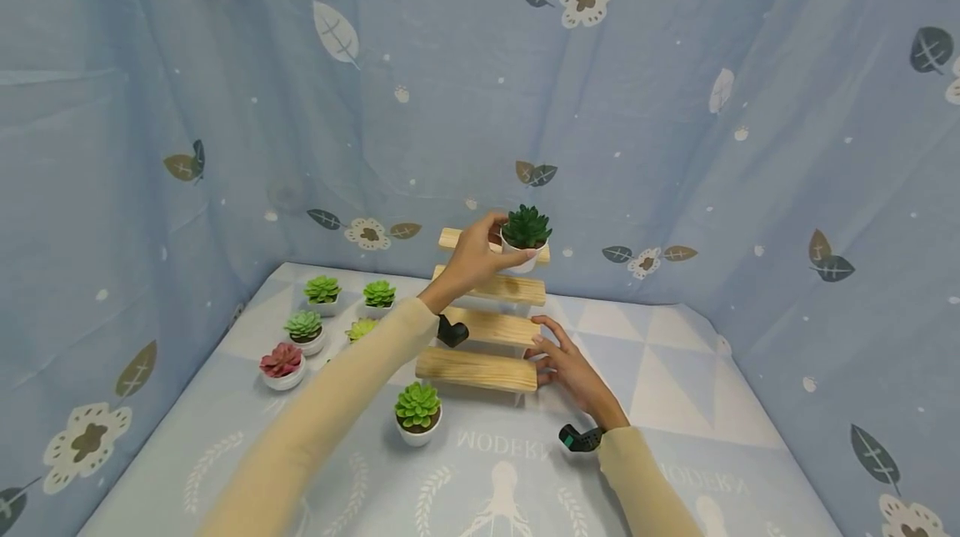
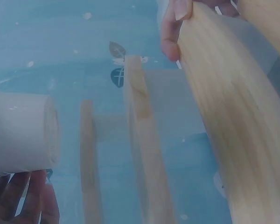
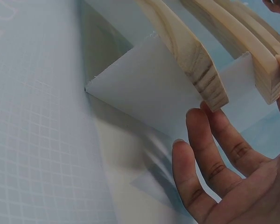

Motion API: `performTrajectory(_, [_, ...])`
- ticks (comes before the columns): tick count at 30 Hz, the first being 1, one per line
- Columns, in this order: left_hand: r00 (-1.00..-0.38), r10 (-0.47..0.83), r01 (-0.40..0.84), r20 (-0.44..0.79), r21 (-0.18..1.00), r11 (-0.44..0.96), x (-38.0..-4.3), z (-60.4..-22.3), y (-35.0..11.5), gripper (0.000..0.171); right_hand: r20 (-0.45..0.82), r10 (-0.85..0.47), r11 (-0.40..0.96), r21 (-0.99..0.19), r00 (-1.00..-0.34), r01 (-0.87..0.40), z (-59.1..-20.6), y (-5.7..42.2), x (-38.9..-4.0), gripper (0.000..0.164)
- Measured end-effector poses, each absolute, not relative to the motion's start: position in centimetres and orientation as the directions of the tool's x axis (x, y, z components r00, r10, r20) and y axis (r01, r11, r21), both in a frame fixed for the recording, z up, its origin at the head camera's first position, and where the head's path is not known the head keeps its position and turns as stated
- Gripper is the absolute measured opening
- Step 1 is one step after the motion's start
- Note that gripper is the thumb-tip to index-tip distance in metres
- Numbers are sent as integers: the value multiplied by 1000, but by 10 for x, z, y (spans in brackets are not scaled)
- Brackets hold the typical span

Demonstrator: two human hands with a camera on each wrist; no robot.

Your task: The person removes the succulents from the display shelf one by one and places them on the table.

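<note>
In the head view, my left hand grips a white pot with a dark green artificial succulent, at the right end of the top step of a tiered wooden stand. The left wrist view shows the white pot tilted in the picture, fingers along its side and the slat ends beside it. Lower down, my right hand holds the stand's right side. In the right wrist view its bent fingers meet the ends of two wooden slats.
Several potted succulents stand left of the stand, among them a red one and a pale green one. Another bright green plant stands before the lowest step. Patterned blue curtains enclose the table at back and sides.
</note>
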State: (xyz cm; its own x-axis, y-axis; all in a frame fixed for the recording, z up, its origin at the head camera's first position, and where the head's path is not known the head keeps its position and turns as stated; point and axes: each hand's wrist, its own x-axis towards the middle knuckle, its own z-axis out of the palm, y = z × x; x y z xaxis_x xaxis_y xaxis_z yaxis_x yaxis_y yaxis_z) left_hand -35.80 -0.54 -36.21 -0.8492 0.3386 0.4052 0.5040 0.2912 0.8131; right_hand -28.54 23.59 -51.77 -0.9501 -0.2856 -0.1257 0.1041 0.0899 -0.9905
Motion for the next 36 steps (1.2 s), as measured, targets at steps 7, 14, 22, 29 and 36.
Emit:
performTrajectory(7, [-851, 372, 489, 370, 817, 306, -343, -361, -13, 85, -132, -289, 76, -990, -948, 115, -517, 236, -285, 65])
performTrajectory(14, [-814, 424, 539, 396, 787, 300, -329, -359, -19, 82, -138, -279, 80, -989, -950, 120, -519, 236, -284, 62])
performTrajectory(22, [-801, 447, 557, 398, 769, 314, -320, -366, -31, 80, -158, -256, 78, -987, -954, 142, -519, 234, -286, 56])
performTrajectory(29, [-795, 481, 542, 369, 789, 290, -307, -368, -39, 82, -156, -261, 81, -987, -953, 140, -521, 234, -286, 57])
performTrajectory(36, [-792, 511, 511, 335, 822, 251, -297, -371, -47, 83, -160, -260, 76, -986, -952, 146, -521, 234, -285, 55])
